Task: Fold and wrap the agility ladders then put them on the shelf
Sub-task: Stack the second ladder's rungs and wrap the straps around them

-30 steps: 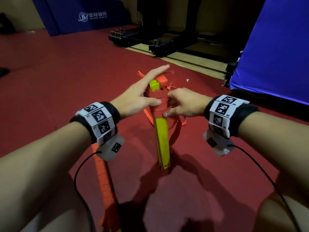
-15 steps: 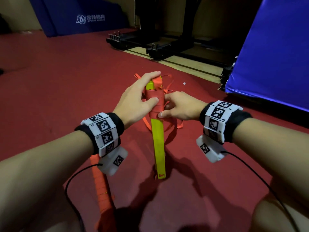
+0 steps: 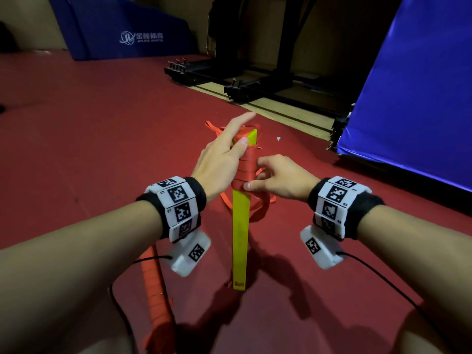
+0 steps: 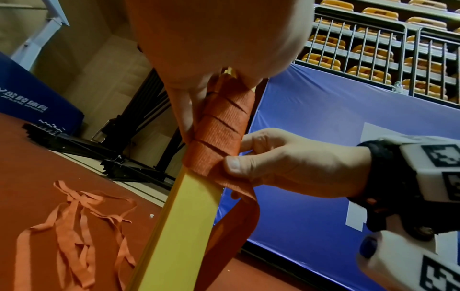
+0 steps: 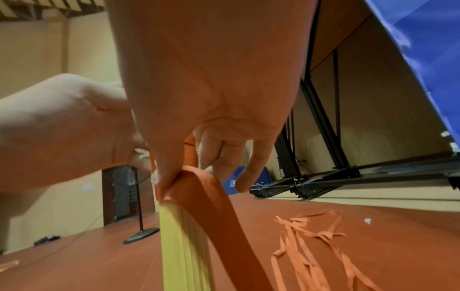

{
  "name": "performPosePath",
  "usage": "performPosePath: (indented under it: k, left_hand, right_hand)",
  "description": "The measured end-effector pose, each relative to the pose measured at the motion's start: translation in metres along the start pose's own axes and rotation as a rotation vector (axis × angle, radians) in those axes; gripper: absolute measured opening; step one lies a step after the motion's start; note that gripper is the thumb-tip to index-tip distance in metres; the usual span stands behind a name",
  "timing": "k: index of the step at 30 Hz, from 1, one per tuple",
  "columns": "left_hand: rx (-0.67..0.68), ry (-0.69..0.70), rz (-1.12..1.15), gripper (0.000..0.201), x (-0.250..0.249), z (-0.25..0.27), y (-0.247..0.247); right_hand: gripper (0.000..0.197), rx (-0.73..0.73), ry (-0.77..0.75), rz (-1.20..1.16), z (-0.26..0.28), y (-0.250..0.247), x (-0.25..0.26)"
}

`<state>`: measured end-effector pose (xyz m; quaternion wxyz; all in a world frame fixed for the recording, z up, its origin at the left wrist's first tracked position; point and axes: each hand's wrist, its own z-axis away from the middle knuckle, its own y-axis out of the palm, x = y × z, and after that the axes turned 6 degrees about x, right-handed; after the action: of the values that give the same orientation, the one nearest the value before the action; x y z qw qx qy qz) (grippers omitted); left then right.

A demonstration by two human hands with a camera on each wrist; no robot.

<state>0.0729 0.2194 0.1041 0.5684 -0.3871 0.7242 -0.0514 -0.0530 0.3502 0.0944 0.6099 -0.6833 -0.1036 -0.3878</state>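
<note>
A bundle of yellow ladder rungs [image 3: 240, 226] stands upright on the red floor, its top bound in turns of orange strap [image 3: 246, 164]. My left hand [image 3: 229, 149] holds the bundle's top: the thumb presses the wrap and the index finger points forward. My right hand [image 3: 258, 176] pinches the strap at the wrap's lower edge, thumb on top. The left wrist view shows that pinch [image 4: 231, 165] just above the bare yellow rungs [image 4: 189, 216]. From the pinch the free strap [image 5: 224, 226] hangs down to the floor. A second ladder [image 3: 155, 290], fully wrapped in orange, lies at lower left.
Loose orange strap [image 4: 74, 216] lies tangled on the floor behind the bundle. A big blue mat [image 3: 408, 98] stands at the right and black metal frames [image 3: 242, 90] lie beyond. Wire shelves [image 4: 373, 39] with orange items rise above the mat. A fan stand [image 5: 140, 234] is far left.
The wrap has grown further down the bundle and my right hand has followed its lower edge. My left index finger has straightened above the top. The bundle stands more upright.
</note>
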Motion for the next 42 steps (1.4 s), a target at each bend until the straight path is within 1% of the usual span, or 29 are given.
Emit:
performPosePath:
  k: [3,7,9,11,13,15,17,19,23,28,30,31,32,33,34,35,36,37,38,41,42]
  left_hand:
    - [-0.012,-0.029,0.058,0.041,-0.005,0.007,0.011]
    - [-0.046,-0.020,0.003,0.036,-0.022,0.026,0.029]
    - [-0.075,-0.017,-0.026,0.035,-0.029,0.036,0.032]
    - [-0.098,-0.013,-0.064,0.033,-0.030,0.043,0.028]
    - [-0.111,-0.015,-0.079,0.032,-0.028,0.049,0.020]
    - [-0.119,-0.016,-0.058,0.031,-0.027,0.050,0.015]
    - [-0.130,-0.012,-0.045,0.032,-0.026,0.048,0.015]
    - [-0.127,0.006,-0.065,0.032,-0.025,0.048,0.016]
    - [-0.111,0.048,-0.089,0.031,-0.021,0.057,0.020]
    - [-0.122,0.002,-0.005,0.037,-0.024,0.052,0.033]
    - [-0.179,0.035,0.066,0.051,-0.022,0.060,0.038]
    - [-0.225,0.055,0.149,0.059,-0.016,0.067,0.040]
    - [-0.273,0.053,0.260,0.064,-0.007,0.075,0.044]
    - [-0.319,0.030,0.353,0.062,0.001,0.083,0.048]
    - [-0.359,0.001,0.416,0.053,0.007,0.088,0.053]
    - [-0.382,-0.024,0.428,0.041,0.012,0.089,0.059]
    - [-0.378,-0.048,0.429,0.030,0.017,0.088,0.064]
    - [-0.350,-0.068,0.439,0.026,0.019,0.085,0.068]
    - [-0.320,-0.072,0.453,0.026,0.019,0.081,0.071]
    - [-0.222,-0.018,0.447,0.041,0.019,0.073,0.073]
    - [-0.207,-0.001,0.435,0.045,0.020,0.071,0.074]
  right_hand:
    - [0.026,0.033,0.044,0.037,0.014,-0.002,0.002]
    - [0.024,0.140,0.100,-0.013,0.027,-0.009,-0.002]
    - [0.021,0.152,0.124,-0.058,0.030,-0.008,-0.004]
    - [0.023,0.161,0.131,-0.097,0.033,-0.004,-0.003]
    - [0.027,0.178,0.120,-0.134,0.035,0.001,0.002]
    - [0.022,0.178,0.115,-0.133,0.034,0.004,0.005]
    - [0.024,0.154,0.106,-0.125,0.033,0.004,0.005]
    - [0.025,0.135,0.094,-0.147,0.035,0.005,0.002]
    - [0.024,0.150,0.034,-0.183,0.046,0.006,-0.005]
    - [0.027,0.090,-0.029,-0.172,0.052,0.008,-0.014]
    - [0.016,0.068,-0.054,-0.187,0.051,0.011,-0.020]
    - [0.018,0.063,-0.069,-0.190,0.051,0.013,-0.024]
    - [0.027,0.057,-0.082,-0.198,0.051,0.016,-0.026]
    - [0.033,0.052,-0.088,-0.208,0.052,0.018,-0.027]
    - [0.033,0.047,-0.089,-0.213,0.052,0.018,-0.028]
    - [0.031,0.041,-0.089,-0.205,0.052,0.018,-0.028]
    - [0.028,0.028,-0.084,-0.197,0.054,0.018,-0.029]
    - [0.028,0.009,-0.077,-0.192,0.056,0.018,-0.029]
    - [0.030,-0.010,-0.071,-0.188,0.059,0.019,-0.028]
    - [0.046,-0.056,-0.031,-0.164,0.068,0.019,-0.028]
    - [0.047,-0.063,-0.021,-0.151,0.071,0.019,-0.028]
